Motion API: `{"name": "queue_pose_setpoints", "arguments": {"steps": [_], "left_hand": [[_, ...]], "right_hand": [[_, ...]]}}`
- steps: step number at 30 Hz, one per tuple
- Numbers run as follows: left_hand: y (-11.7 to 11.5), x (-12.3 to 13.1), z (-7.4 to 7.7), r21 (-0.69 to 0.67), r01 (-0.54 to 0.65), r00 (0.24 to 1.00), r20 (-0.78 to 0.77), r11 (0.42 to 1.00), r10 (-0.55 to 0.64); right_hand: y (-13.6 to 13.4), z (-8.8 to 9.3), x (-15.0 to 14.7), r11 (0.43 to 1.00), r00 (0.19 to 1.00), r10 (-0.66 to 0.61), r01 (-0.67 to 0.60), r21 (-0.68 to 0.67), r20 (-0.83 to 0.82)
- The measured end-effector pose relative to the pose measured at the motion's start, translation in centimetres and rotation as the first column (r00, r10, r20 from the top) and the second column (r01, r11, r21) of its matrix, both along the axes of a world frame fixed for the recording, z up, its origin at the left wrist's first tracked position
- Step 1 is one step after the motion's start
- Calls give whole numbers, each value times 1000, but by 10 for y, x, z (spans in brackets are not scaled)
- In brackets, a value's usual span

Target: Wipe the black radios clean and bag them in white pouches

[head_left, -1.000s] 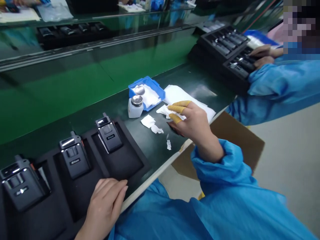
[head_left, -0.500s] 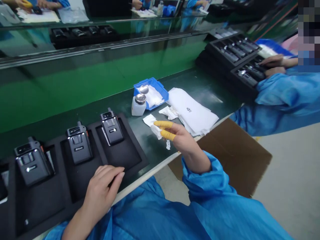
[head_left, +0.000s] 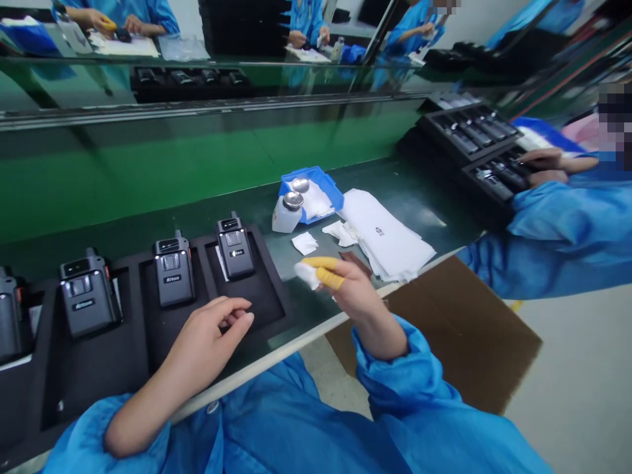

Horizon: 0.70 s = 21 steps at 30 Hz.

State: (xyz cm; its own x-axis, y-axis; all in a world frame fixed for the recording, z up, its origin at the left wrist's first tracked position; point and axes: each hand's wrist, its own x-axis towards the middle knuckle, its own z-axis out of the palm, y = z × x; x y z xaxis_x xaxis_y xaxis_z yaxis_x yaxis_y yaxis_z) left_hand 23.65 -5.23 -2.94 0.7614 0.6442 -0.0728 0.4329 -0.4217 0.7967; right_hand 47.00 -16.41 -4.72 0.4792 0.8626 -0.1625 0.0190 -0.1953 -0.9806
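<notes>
My right hand [head_left: 351,284], with yellow finger cots on thumb and fingers, pinches a small crumpled white wipe [head_left: 307,275] above the green bench near its front edge. Past it lie a flat white wipe [head_left: 305,243] and a crumpled wipe [head_left: 340,232]. My left hand [head_left: 212,332] is bare and loosely curved, thumb apart from the fingers, with nothing seen in it. It hovers at or rests on the front rim of a black foam tray [head_left: 269,273]; contact is unclear. Grey handheld radios, such as the nearest one [head_left: 236,253], stand in the tray's compartments.
A white pump bottle [head_left: 287,214] stands before a blue bin [head_left: 323,174] of wipes. Right of these lies a stack of white sheets [head_left: 390,237]. A co-worker's hands [head_left: 546,168] work at another radio tray [head_left: 494,178]. Below the bench edge is a cardboard box [head_left: 464,322].
My right fingers have closed around the wipe and drawn it clear of the flat wipe on the bench. My left hand has shifted slightly from the tray rim, fingers more curled. The view has tilted up.
</notes>
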Motion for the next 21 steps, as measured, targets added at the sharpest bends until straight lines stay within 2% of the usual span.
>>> {"name": "queue_pose_setpoints", "arguments": {"steps": [1,3,4,5,7,8,10,13,15,18,21], "left_hand": [[1,2,0,0,25,1000,-18,1000,-25],[4,7,0,50,53,997,-61,997,-50],[7,9,0,92,50,996,-84,994,-42],[11,12,1,134,38,994,-109,990,-23],[22,20,3,201,-2,986,-163,980,36],[28,25,4,232,-31,978,-194,972,77],[40,40,7,309,-90,951,-254,947,173],[49,65,11,442,-123,904,-319,889,284],[50,81,11,505,-109,886,-342,856,314],[50,95,6,519,-112,876,-351,847,331],[56,95,0,410,-187,906,-280,893,318]], "right_hand": [[1,-1,-4,999,998,41,-41,12,42],[3,-2,-6,999,956,40,-47,18,292],[3,-2,-3,1000,882,17,-12,-13,471],[2,-2,1,997,773,12,37,-64,634],[2,-4,11,972,569,87,130,-194,818],[3,-6,15,955,517,148,148,-258,843],[4,-12,19,935,493,229,130,-331,840],[5,-17,20,930,469,259,113,-349,844],[6,-13,22,932,444,257,120,-341,858],[13,6,34,948,403,194,156,-276,894],[35,30,48,985,304,3,166,-56,953]]}}
